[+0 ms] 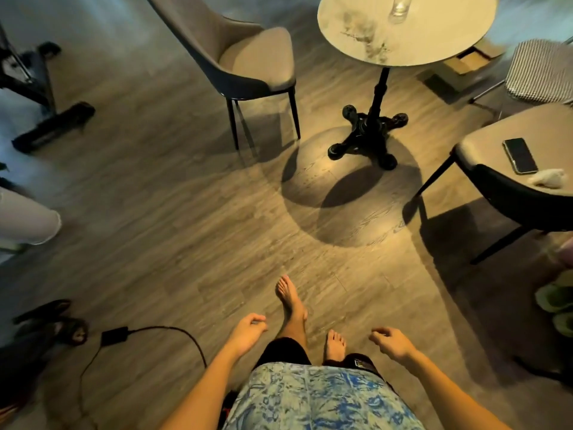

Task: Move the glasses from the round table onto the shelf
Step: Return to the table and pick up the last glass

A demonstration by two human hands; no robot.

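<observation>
A clear drinking glass (401, 6) stands on the round marble-topped table (434, 41) at the top of the head view, partly cut off by the frame edge. My left hand (248, 332) and my right hand (392, 341) hang low near my waist, far from the table. Both hold nothing, with fingers loosely curled and apart. My bare feet are on the wooden floor below them. No shelf is in view.
A beige chair (248, 57) stands left of the table's black pedestal base (369, 135). Another chair (502, 169) at the right carries a phone (520, 155). A black cable and adapter (114, 335) lie on the floor at lower left. Slippers (555, 305) sit at the right edge.
</observation>
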